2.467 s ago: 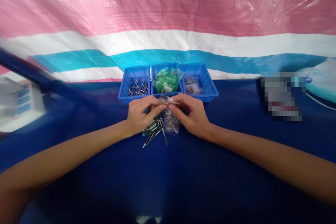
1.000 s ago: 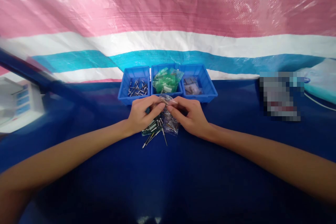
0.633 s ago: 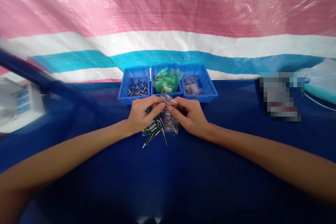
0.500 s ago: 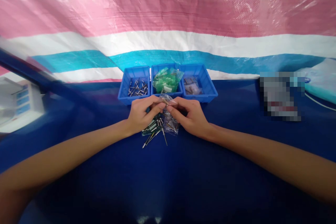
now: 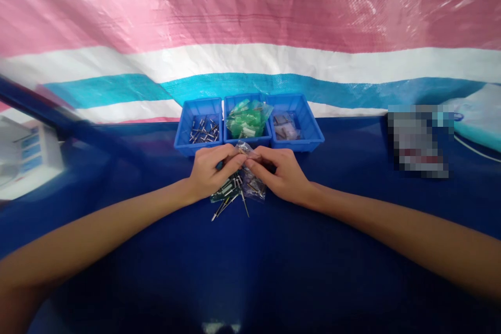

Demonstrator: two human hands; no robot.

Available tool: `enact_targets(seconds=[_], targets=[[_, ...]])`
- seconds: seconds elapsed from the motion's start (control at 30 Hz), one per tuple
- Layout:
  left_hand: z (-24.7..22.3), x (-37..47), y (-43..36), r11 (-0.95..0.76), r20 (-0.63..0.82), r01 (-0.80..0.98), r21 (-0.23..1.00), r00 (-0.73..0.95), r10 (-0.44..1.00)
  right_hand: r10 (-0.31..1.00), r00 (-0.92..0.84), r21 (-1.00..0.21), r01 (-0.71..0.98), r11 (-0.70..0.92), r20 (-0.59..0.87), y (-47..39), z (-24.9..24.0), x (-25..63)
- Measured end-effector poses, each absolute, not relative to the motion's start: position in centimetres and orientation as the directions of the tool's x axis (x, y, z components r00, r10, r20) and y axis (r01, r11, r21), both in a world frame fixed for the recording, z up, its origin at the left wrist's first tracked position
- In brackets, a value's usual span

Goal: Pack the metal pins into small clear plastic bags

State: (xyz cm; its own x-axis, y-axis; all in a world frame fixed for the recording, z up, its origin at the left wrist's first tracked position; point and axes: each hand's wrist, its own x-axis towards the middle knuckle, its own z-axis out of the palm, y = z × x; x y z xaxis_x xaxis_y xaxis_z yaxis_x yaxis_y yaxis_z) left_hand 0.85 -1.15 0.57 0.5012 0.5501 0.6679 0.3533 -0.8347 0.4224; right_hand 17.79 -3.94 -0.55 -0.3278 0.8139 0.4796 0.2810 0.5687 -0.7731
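Note:
My left hand [image 5: 213, 169] and my right hand [image 5: 279, 172] meet in front of the bins, fingertips pinched together on a small clear plastic bag [image 5: 245, 148]. Something small and brownish shows inside the bag, too blurred to name. Beneath my hands lies a loose pile of rivets [image 5: 230, 193], long thin pins with thicker ends, some in green-tinted bags. Another clear bag [image 5: 254, 188] with metal pieces lies beside them, partly covered by my right hand.
Three blue bins stand behind my hands: the left bin [image 5: 179, 135] holds loose rivets, the middle bin [image 5: 230, 99] green bags, the right bin [image 5: 313, 128] small clear bags. A white device [image 5: 39, 159] stands far left. A blurred-out item [image 5: 418, 146] lies right.
My thumbs have come closer together over the clear bag, which sits slightly further left in view. The bins and the pile are otherwise the same.

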Motion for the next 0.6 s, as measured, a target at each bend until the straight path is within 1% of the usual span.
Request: enact_targets(seconds=[0.4,0.6], targets=[[0.54,1.03,-1.00,-0.835,0.661,0.368,0.409,0.512,0.549,0.807,-0.380,-0.730,0.362,0.580,0.452,-3.63,-0.63,17.77],[0.59,0.95,-1.13,-0.830,0.669,0.367,0.420,0.493,0.556,0.813,-0.341,-0.749,0.332,0.574,0.472,-3.82,-0.48,17.82]])
